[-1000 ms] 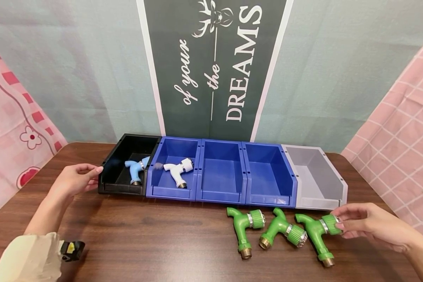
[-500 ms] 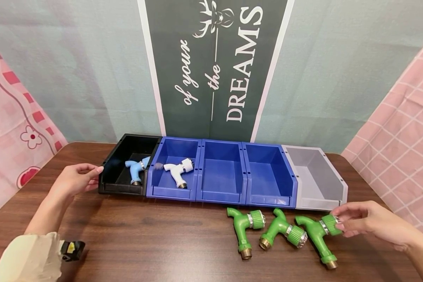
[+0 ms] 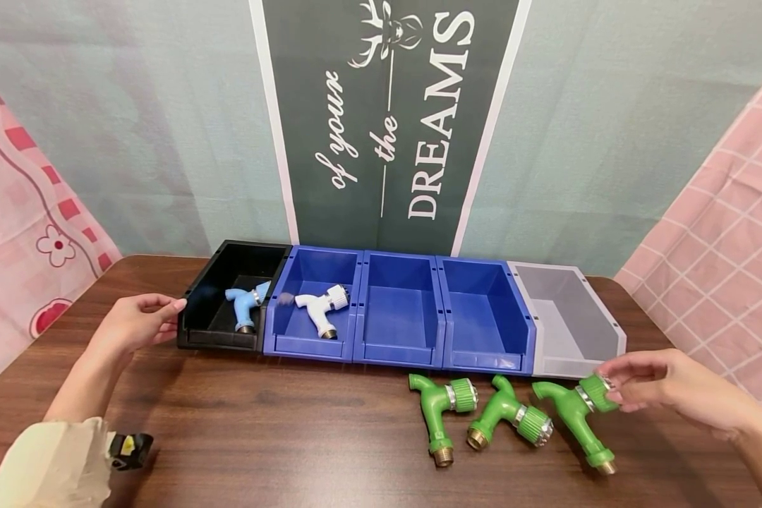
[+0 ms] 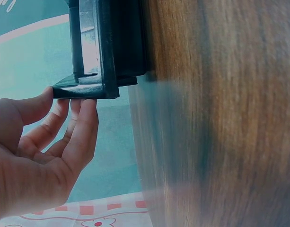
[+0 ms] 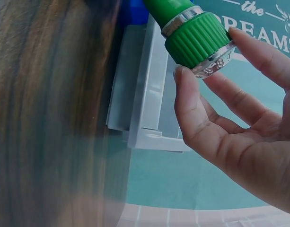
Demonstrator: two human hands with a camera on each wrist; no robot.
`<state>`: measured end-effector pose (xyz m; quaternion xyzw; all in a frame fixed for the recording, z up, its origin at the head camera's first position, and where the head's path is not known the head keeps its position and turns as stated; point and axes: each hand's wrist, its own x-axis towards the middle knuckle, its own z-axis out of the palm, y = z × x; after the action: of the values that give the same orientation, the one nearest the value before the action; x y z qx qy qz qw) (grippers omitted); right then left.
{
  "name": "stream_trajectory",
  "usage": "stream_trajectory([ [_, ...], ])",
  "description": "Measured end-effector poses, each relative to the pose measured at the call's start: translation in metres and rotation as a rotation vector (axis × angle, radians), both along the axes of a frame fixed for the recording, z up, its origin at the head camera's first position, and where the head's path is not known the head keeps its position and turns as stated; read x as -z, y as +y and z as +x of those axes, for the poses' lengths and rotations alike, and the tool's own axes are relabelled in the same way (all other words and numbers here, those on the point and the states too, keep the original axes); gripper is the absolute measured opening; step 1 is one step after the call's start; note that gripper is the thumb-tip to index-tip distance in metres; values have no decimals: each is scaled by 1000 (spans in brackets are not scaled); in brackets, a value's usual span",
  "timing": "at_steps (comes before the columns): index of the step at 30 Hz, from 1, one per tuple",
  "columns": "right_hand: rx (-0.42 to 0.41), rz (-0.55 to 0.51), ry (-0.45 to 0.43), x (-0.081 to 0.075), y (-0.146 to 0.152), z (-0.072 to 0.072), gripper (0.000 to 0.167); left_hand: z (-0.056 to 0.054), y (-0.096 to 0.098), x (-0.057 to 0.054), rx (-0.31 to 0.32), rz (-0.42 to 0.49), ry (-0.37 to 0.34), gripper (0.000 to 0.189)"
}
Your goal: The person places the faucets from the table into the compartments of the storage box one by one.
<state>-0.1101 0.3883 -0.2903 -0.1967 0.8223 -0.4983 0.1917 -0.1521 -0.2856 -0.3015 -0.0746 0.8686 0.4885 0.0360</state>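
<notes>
Green and brass-ended, the rightmost tap is just in front of the grey bin, its knob pinched between thumb and fingertips of the right hand; two more green taps lie beside it; the left hand pinches the black bin at its outer edge; a blue tap lies inside; behind rises a lettered banner.

Five bins stood in a row on the table, taps in the leftmost two. Two loose taps lay in front, left of my held tap.
</notes>
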Motion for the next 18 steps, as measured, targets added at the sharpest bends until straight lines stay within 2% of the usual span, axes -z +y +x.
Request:
stream_trajectory([
  [8,-50,-61,45,-5,-7,-5,48,0,0,1,-2,5,1,46],
  [14,-55,-82,27,-10,-14,-8,47,0,0,0,-2,7,-3,47],
  [18,-46,-45,41,-14,-18,-9,45,0,0,0,-2,10,-2,47],
])
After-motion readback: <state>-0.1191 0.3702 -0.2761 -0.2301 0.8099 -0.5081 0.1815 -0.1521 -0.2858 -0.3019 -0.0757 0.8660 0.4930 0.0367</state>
